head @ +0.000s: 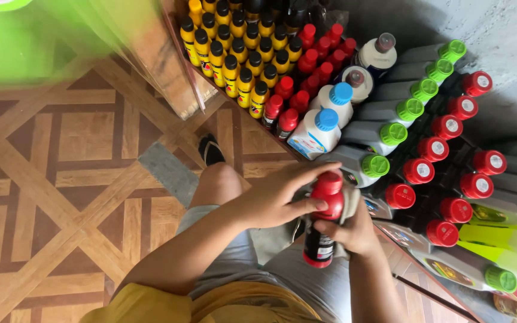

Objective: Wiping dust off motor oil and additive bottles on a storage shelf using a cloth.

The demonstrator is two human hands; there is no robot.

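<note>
**Red-capped bottle sitting right between both hands, cap pointing up-frame**

So the person is crouching over a floor display of bottles, and the thing in play is a small dark bottle with a red cap, a bit right of the frame's middle, low down. It's being held over the lap, not resting on anything.

The left hand is coming in from the left and wrapping over the top end, fingers curled around the cap. The right hand is gripping from the right, closed around the body lower down. Both are touching it, so neither hand is really nearer; the left one is just owning the cap end.

Long axis is running nearly straight up and down the frame, tipping slightly: cap toward the upper edge, red base toward the lower edge and the person's grey shorts.

Just up-right of the hands, the rows of grey bottles with green caps and dark ones with red caps are lying close by. Yellow bottles with black caps are standing further up, well apart.
</note>
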